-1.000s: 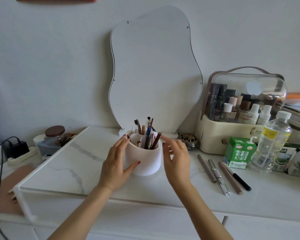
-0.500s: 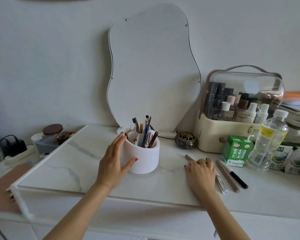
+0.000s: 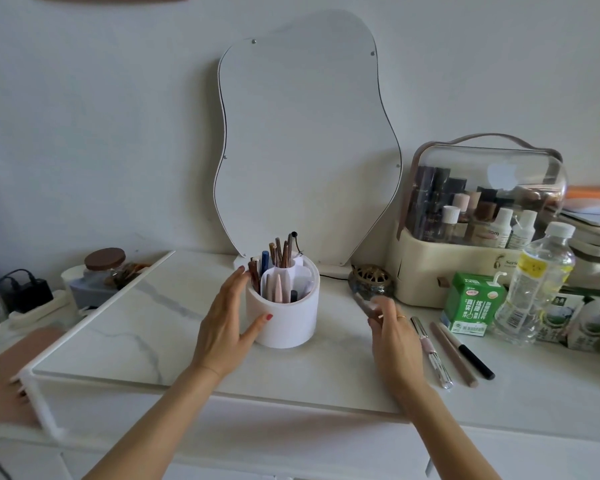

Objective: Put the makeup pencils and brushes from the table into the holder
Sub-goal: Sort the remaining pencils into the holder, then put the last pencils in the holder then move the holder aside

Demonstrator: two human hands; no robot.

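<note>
The right hand (image 3: 394, 336) is pinching a brownish pencil (image 3: 363, 304) between thumb and fingertips, lifted off the tabletop (image 3: 153, 334); its free end is pointing up-left toward the holder (image 3: 284, 315). The left hand (image 3: 226, 327) is lying open against the holder's left wall. Three pencils (image 3: 454, 355) are lying just right, long axes running away.

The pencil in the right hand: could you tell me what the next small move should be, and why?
Probably carry the pencil leftward and lower it, tip down, into an open compartment of the holder. The right hand has it lifted off the table, the left hand steadies the holder's side, and three more pencils lie waiting on the table to the right.
</note>
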